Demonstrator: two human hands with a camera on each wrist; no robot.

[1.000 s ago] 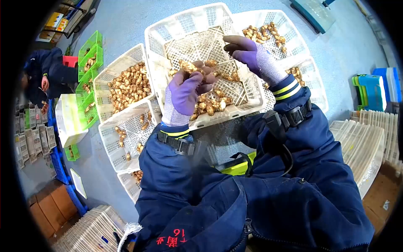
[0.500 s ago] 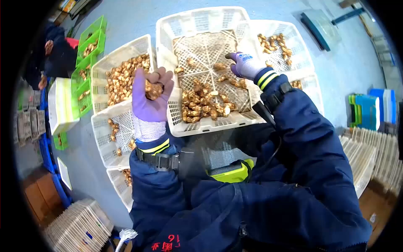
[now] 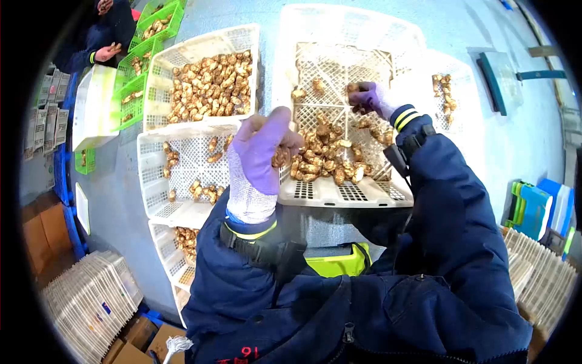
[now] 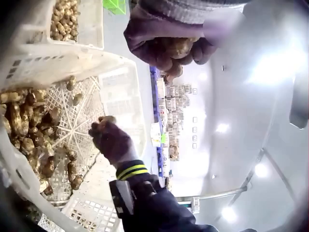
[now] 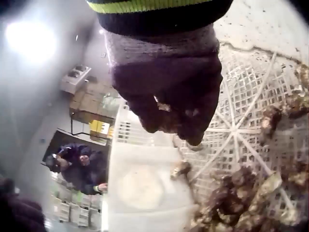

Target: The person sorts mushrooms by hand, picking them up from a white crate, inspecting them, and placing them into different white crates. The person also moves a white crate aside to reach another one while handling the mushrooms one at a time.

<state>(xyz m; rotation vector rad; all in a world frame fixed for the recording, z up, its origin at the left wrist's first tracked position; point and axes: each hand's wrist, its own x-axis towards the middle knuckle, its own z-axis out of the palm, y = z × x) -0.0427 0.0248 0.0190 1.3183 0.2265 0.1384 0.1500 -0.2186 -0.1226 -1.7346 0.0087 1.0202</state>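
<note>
Both hands wear purple-palmed gloves. My left hand (image 3: 264,148) is raised over the near left side of the big white crate (image 3: 348,197), fingers curled round stubby brown, lumpy mushroom-like pieces (image 4: 181,47). Over the crate's middle right, my right hand (image 3: 371,98) points inward and pinches a brown piece (image 3: 353,88) at its fingertips; in the right wrist view the glove mostly hides it. A heap of similar brown-and-cream pieces (image 3: 327,151) lies in the crate's near part, with a few loose ones (image 3: 318,86) farther back on the latticed bottom.
To the left stands a white crate full of pieces (image 3: 212,85), with a sparsely filled crate (image 3: 182,203) nearer. Another white crate (image 3: 464,91) is on the right. Green baskets (image 3: 145,73) and another person (image 3: 109,36) are far left. Stacked crates (image 3: 94,297) stand near left.
My left hand has moved out to the left and partly back to the crate, still holding pieces. The right hand has come down into the crate and now pinches a piece. The head view has shifted.
</note>
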